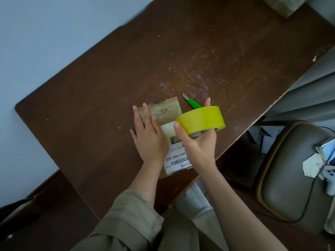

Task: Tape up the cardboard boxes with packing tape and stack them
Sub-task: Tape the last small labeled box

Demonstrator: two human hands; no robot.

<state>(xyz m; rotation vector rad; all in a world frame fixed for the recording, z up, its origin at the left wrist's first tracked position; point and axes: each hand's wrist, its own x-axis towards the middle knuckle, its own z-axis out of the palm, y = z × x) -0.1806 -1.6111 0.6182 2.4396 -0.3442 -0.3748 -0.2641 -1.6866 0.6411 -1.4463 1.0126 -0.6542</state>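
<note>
Near the front edge of the tabletop (112, 73), a flat, light, stiff-looking cardboard box (167, 115) is pressed down by the open left hand (149, 136), while the yellow tape roll (201, 119), best held by its rim, is clasped in the right hand (199, 144).

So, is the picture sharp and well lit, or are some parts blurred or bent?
Head view: dim, bluish light; the tape roll and box label are sharp; the table edges bow from the wide-angle lens; the far box at the top corner is soft.
</note>
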